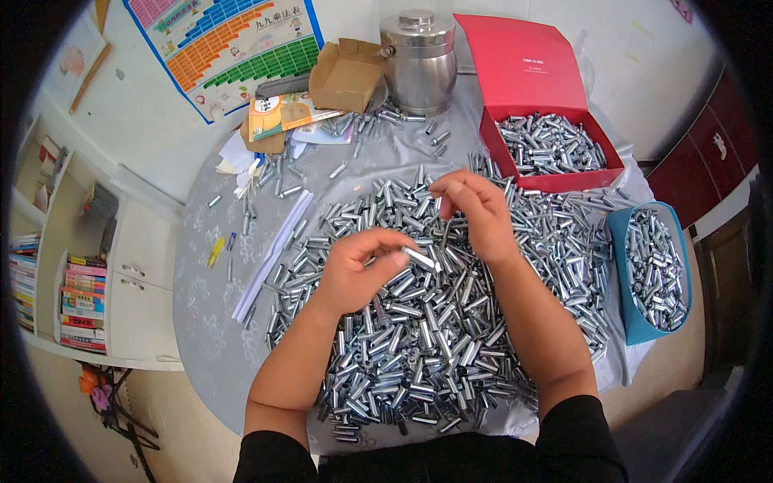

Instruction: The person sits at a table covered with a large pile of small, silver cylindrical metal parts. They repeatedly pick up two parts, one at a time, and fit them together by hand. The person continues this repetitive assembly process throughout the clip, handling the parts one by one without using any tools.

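Over a large heap of shiny metal sleeves, both of my hands are raised close together. My left hand pinches one metal sleeve between thumb and fingertips, its end pointing right and slightly down. To the right and a little farther off, my right hand has its thumb and fingers drawn together. Whatever lies between those fingertips is too small to make out against the heap.
A red lidded box and a blue fabric bin, both full of metal pieces, flank the heap. Behind stand a steel canister and a cardboard box. A folded white strip and a yellow marker lie left.
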The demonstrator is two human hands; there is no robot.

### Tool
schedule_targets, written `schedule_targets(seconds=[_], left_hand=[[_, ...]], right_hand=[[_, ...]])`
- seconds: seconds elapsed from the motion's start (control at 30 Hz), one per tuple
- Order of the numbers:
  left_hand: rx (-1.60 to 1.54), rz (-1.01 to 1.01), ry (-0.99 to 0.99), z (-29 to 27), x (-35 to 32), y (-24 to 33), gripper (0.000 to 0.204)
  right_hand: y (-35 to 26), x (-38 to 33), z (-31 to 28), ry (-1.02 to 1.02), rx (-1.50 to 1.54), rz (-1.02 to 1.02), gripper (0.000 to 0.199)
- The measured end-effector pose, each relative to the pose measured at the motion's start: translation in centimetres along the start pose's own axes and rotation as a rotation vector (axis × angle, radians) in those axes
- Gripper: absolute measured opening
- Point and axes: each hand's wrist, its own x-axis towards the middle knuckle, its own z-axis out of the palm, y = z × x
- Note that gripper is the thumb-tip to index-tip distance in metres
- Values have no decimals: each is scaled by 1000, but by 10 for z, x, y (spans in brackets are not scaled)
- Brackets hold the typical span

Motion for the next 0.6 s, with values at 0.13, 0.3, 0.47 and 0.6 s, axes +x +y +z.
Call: schedule_targets(seconds=[0.13, 0.3, 0.47, 0.6], left_hand=[[-164, -36, 196, -9, 5, -5, 19], [-189, 19, 265, -7, 6, -11, 18], [-186, 62, 264, -8, 6, -17, 18], [-153, 4, 314, -7, 5, -12, 18]], right_hand=[[-4, -6, 4, -166, -110, 86, 27], [-7, -7, 14, -286, -370, 1, 34], [-7, -7, 12, -283, -345, 69, 31], [4, -9, 17, -163, -83, 102, 19]])
